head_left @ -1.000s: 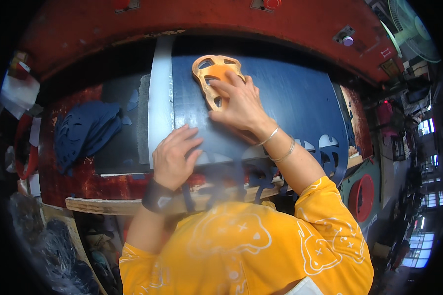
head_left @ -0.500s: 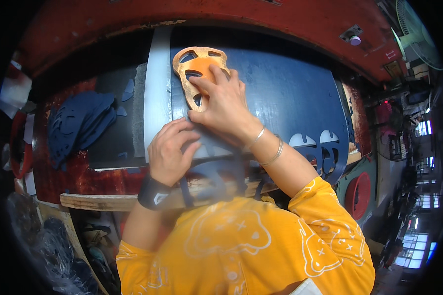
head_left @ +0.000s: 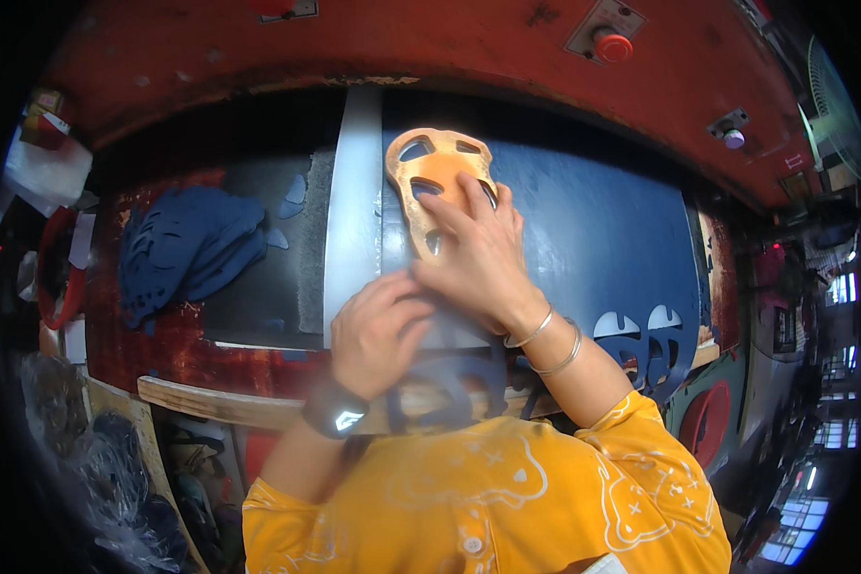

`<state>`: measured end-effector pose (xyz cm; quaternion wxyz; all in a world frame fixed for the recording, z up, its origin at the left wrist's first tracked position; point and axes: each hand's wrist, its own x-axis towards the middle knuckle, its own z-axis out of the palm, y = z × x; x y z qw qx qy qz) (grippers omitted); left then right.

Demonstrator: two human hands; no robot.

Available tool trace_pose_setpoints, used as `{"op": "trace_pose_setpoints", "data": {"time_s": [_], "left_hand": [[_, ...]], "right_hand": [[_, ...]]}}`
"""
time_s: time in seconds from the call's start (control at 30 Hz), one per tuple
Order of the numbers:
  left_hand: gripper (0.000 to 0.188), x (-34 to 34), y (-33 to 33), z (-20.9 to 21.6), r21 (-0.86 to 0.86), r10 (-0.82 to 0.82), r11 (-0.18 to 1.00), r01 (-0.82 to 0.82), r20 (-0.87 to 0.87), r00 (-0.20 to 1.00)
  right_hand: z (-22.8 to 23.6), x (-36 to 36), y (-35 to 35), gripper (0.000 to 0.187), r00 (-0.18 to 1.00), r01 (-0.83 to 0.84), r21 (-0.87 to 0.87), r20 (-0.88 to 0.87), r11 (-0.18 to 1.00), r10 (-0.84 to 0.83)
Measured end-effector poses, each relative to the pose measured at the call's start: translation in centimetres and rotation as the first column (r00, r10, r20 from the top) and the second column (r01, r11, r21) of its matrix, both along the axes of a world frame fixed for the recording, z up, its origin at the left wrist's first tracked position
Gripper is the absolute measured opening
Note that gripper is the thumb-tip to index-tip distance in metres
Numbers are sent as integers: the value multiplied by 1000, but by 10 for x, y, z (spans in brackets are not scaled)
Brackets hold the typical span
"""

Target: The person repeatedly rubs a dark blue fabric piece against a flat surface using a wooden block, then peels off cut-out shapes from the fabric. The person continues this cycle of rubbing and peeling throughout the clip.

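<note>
An orange, sole-shaped cutting die (head_left: 460, 172) with several cut-outs lies on a dark blue sheet (head_left: 603, 230). My right hand (head_left: 483, 251) grips it, with the fingers spread over its near right part and the thumb by its near end. My left hand (head_left: 378, 335) is beside that thumb, over the sheet's near edge. Its fingers are bent and slightly blurred, with the thumb apart, and I see nothing held in it. Blue strips with cut-out holes (head_left: 667, 349) hang at the sheet's near edge, partly hidden by my forearms.
A pile of blue cut pieces (head_left: 196, 244) lies at the left, with small scraps (head_left: 295, 191) near it. A wooden rail (head_left: 220, 406) runs along the front. Beyond the sheet stands a red machine body (head_left: 450, 48) with a red push button (head_left: 613, 46). A green fan (head_left: 837, 115) is at far right.
The view has shifted, so the die, sheet and hands appear lower and farther right. My right hand stays on the die, and my left hand remains close to it.
</note>
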<state>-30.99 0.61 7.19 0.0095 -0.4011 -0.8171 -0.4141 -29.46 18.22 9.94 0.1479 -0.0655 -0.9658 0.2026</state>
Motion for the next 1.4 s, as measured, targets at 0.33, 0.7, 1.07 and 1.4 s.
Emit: {"op": "trace_pose_setpoints", "data": {"time_s": [0.33,0.7,1.07,1.4], "left_hand": [[18,-1,-2,5,48,-25,999,25,17,1000],[26,38,-6,4,-68,-241,958,278,332,912],[25,-26,21,-35,-253,-78,959,126,190,979],[30,-59,46,-34,-278,-59,956,88,111,992]], "right_hand": [[25,45,68,75,981,-101,-101,156,990,116],[-54,69,137,64,915,276,269,221,923,-338],[38,44,291,65,424,754,-105,-675,648,-604],[22,101,218,48,763,444,-438,-272,781,-586]]}}
